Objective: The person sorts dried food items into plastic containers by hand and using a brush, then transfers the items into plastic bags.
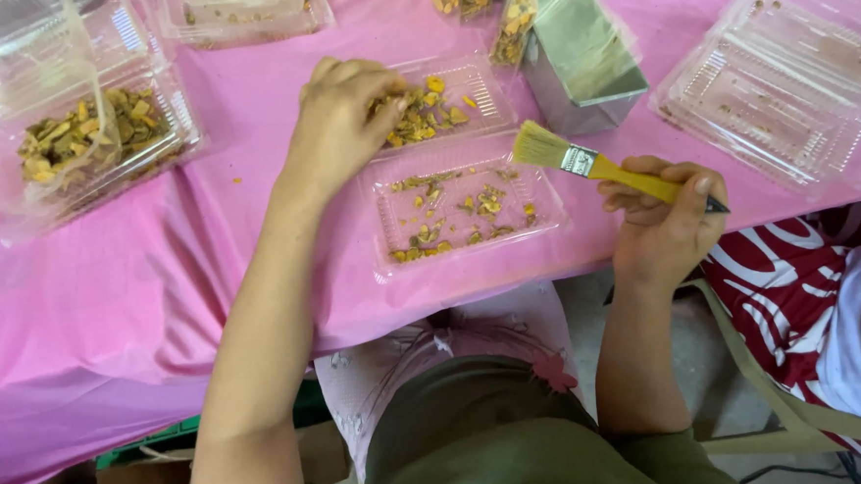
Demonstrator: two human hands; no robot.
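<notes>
- Nearest the head camera sit the person's lap and an olive-green garment [520, 453], with both bare forearms reaching up to a table under a pink cloth [90, 309].
- Right hand [663, 222] is clenched around the yellow handle of a paintbrush [593, 165]; the brush lies slanted, its pale bristles pointing up-left and hanging just over the right rim of the open clear plastic tray [461, 167].
- Left hand [341, 119] is curled with its fingertips [383, 92] dipped into the far half of that tray, touching the yellow-brown dried pieces [424, 110] heaped there; whether it pinches one I cannot tell.
- The near half of the tray holds a thinner scatter of the same pieces.
- Just beyond the tray, to the right, stands a grey metal box [583, 52], tilted.
- Far left, another clear container [82, 142] is filled with similar pieces, its lid standing open.
- At the right edge lies an opened clear clamshell [785, 76] with only a few crumbs.
- Another clear tray [242, 11] sits at the top edge.
- Beside the person on the right, someone else's red-and-white patterned clothing [806, 281] shows.
</notes>
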